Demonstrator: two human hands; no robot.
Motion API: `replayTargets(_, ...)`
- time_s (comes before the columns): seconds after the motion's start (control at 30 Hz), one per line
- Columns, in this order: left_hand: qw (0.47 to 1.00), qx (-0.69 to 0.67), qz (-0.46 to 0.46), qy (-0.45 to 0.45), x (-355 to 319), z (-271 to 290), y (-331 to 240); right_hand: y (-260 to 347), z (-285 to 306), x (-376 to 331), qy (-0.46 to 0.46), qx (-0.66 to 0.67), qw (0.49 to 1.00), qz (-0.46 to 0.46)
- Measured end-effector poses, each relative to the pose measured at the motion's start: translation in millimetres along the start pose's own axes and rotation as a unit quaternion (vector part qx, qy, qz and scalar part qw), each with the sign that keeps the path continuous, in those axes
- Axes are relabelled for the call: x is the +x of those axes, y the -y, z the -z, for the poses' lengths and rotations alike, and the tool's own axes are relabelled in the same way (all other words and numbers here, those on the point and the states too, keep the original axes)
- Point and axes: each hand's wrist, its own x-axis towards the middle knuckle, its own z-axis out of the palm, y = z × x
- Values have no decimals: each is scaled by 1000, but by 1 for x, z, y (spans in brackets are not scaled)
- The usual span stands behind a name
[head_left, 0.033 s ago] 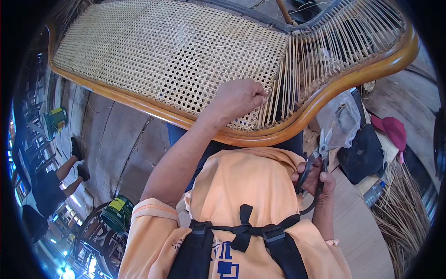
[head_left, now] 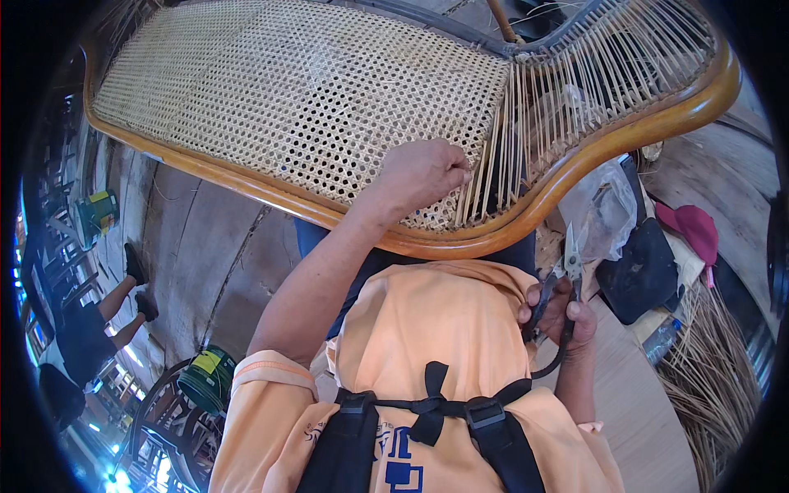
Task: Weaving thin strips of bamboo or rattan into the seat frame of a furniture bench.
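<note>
A woven cane panel [head_left: 246, 90] in a curved, varnished wooden frame [head_left: 485, 246] lies across in front of me. My left hand [head_left: 423, 172] rests over the panel's right edge, thumb and fingers pinched together. What they hold, if anything, is hidden. Loose cane strands [head_left: 514, 156] run lengthwise just beside its fingertips. Low at the right, close to my body, my right hand [head_left: 563, 316] grips a pair of scissors [head_left: 569, 263] by dark handles, blades pointing up and away from me, apart from the frame.
Beyond the woven part, unwoven strands [head_left: 625, 66] span the frame's right end. At right lie a clear plastic bag [head_left: 604, 209], a maroon cap [head_left: 694, 230], a plastic bottle [head_left: 660, 341] and a bundle of cane strips [head_left: 715, 386]. A green bucket [head_left: 207, 378] stands lower left; another person's legs [head_left: 119, 316] show beyond.
The scissor blades look slightly closer together as my right hand shifts a little. My left hand stays in place on the cane.
</note>
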Motion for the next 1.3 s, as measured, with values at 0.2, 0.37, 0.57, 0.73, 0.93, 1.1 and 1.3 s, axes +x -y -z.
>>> replayTargets(0.2, 999, -12, -32, 17, 3, 1, 6, 58, -63, 54, -177, -809, 547, -120)
replayTargets(0.37, 997, -44, -54, 27, 1, 8, 4, 72, -101, 87, -100, -931, 336, -97)
replayTargets(0.57, 994, -67, -82, 17, 0, 8, 14, 66, -133, 116, -41, -952, 254, -166)
replayTargets(0.73, 992, -82, -87, 30, 3, 8, 16, 65, -131, 125, 2, -967, 225, -117)
replayTargets(0.93, 990, -96, -99, 38, 7, 6, 20, 64, -132, 131, -15, -963, 220, -156)
replayTargets(1.1, 987, -117, -99, 49, 9, 7, 22, 67, -124, 125, -9, -968, 227, -106)
replayTargets(1.3, 980, -165, -43, 104, 11, 16, 14, 69, -122, 125, -24, -966, 244, -82)
